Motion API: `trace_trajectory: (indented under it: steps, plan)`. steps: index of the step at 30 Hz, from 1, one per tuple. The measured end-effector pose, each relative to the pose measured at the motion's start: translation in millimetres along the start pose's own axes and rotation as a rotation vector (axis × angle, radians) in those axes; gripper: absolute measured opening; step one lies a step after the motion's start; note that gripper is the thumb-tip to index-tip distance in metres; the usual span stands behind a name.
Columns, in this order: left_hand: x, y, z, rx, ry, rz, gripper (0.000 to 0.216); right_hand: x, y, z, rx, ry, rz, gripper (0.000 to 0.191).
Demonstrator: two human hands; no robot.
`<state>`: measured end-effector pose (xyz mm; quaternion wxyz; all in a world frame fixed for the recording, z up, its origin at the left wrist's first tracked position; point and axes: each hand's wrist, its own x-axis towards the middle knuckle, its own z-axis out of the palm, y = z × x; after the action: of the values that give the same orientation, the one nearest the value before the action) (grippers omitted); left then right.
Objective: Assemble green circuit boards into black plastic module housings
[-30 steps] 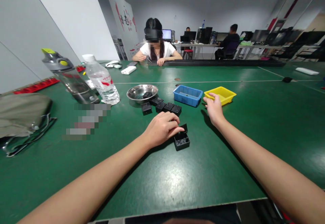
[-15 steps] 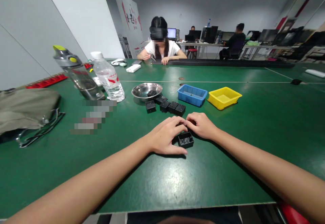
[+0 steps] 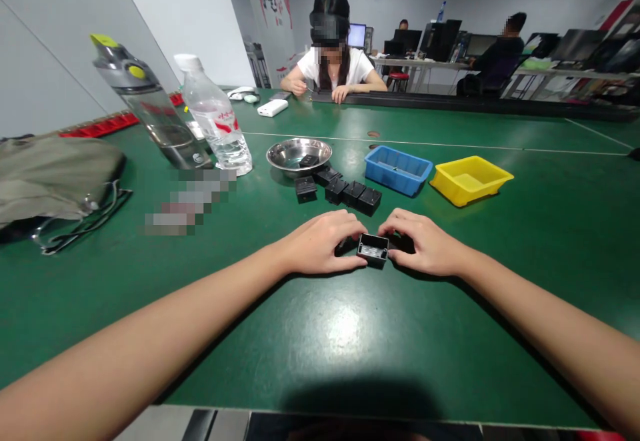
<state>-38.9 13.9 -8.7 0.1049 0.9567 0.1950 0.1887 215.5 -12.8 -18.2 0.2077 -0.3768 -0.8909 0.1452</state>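
Observation:
A small black plastic box (image 3: 373,252), its top uncovered, rests on the green table between my hands. Something pale shows inside it, too small to make out. My left hand (image 3: 320,244) grips the box's left side, thumb at the near corner and index finger at the far one. On the other side, my right hand (image 3: 430,244) has its thumb against the right edge and its index finger at the far right corner. Beyond the hands stand several similar black boxes (image 3: 353,194), some in a row. One more black box (image 3: 309,161) is in the steel bowl (image 3: 280,164).
A blue tray (image 3: 397,177) and a yellow tray (image 3: 470,191) stand beyond my right hand. Farther left are a water bottle (image 3: 217,121), a grey drinking bottle (image 3: 155,114) and a cloth bag (image 3: 60,187). Across the table (image 3: 250,334) sits a person (image 3: 333,61) wearing a headset.
My right hand has come round to the box's right side, its thumb now on the edge. My left fingers have closed in on the box. The view has tilted downward.

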Motion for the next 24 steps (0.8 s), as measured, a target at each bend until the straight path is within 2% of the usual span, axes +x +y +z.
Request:
trace_trajectory:
  steps: [8, 16, 20, 24]
  plan:
    - [-1.1, -0.3, -0.5, -0.063, -0.014, -0.016, 0.033, -4.2, 2.5, -1.6, -0.031, 0.032, 0.055, 0.018]
    - [-1.7, 3.1, -0.8, -0.059, -0.005, -0.086, 0.028, -4.4, 4.4, -0.1, -0.001, 0.152, 0.065, 0.015]
    - [-0.5, 6.8, -0.2, -0.157, 0.127, -0.100, 0.031, -4.3, 3.6, -0.3, 0.004, 0.149, 0.067, 0.012]
    - [0.8, 9.0, -3.0, -0.131, 0.321, -0.215, 0.032, -4.6, 3.2, -0.7, 0.002, 0.128, 0.079, 0.011]
